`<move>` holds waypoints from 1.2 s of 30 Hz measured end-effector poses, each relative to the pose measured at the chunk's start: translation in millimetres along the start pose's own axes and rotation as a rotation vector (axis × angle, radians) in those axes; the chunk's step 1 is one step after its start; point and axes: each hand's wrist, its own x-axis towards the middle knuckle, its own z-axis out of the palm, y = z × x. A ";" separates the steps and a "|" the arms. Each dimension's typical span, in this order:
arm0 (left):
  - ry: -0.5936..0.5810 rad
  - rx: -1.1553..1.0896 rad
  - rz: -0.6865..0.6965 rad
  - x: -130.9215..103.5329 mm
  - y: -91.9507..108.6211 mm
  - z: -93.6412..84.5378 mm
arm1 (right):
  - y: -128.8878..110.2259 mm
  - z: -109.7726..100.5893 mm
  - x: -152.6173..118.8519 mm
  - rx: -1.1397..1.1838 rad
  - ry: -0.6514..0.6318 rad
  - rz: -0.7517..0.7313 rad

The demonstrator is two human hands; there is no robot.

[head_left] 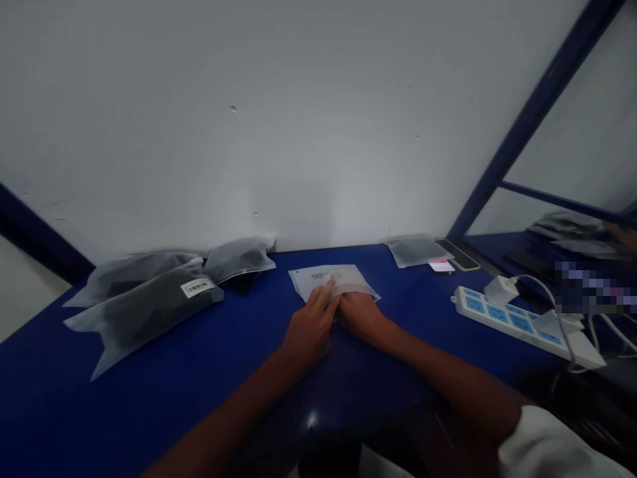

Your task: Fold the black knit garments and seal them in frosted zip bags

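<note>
A frosted white plastic bag (303, 277) with grey printing lies flat on the blue table in front of me. My left hand (309, 325) rests on its near left part, fingers stretched out over the plastic. Just right of it, my right hand (362, 316) is at the bag's near edge. Its fingers disappear at the bag's opening, under the top layer, so what they do or hold is hidden. Both hands nearly touch each other.
Several filled frosted bags, one a long bag (149, 312) with a barcode label (196, 287), lie at left. Another frosted bag (417, 249), a phone (465, 257) and a power strip (517, 324) with plugs and cables sit at right. A white wall (308, 133) stands behind.
</note>
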 end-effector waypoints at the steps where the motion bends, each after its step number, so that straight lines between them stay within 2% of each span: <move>1: 0.006 -0.023 -0.020 -0.7 -1.8 -1.5 | -0.7 -0.9 -2.6 -0.002 -0.014 -0.032; 3: 0.006 -0.071 -0.036 -2.3 -5.1 -4.5 | -1.6 -2.7 -6.3 0.012 -0.031 -0.064; 6: 0.015 -0.105 -0.008 -3.4 -8.3 -4.9 | -1.7 -4.2 -5.4 0.041 -0.028 -0.005; 11: 0.111 -0.047 0.055 -0.1 -12.6 7.7 | -3.1 -0.3 4.2 -0.008 -0.032 0.128; 13: 0.136 -0.010 0.049 1.1 -15.1 10.8 | -3.5 2.0 4.7 -0.044 -0.019 0.130; 16: 0.177 0.039 0.029 1.3 -19.4 8.1 | 0.4 2.2 -0.1 -0.047 0.064 -0.073; 19: 0.226 0.075 0.043 0.5 -23.2 0.8 | 11.6 -3.4 -7.3 -0.009 0.268 -0.386; 21: 0.252 0.088 0.048 0.2 -25.1 -2.7 | 20.7 -8.9 -11.2 0.014 0.430 -0.521; 23: 0.264 0.092 0.014 0.2 -27.1 -3.9 | 28.1 -14.5 -13.4 0.011 0.536 -0.525; 24: 0.258 0.089 -0.011 0.1 -28.1 -3.9 | 30.7 -17.1 -13.8 -0.001 0.546 -0.481; 26: 0.227 0.087 -0.057 -0.1 -30.4 -3.4 | 33.9 -21.4 -13.3 -0.021 0.482 -0.335; 30: 0.117 0.118 -0.109 -0.1 -34.8 -2.9 | 37.0 -26.6 -10.3 0.029 0.234 -0.105; 33: 0.029 0.144 -0.138 2.0 -36.7 -3.5 | 40.7 -27.6 -9.2 0.056 0.123 -0.064; 36: -0.035 0.165 -0.164 4.6 -37.8 -3.6 | 46.8 -26.5 -9.4 -0.007 0.075 -0.034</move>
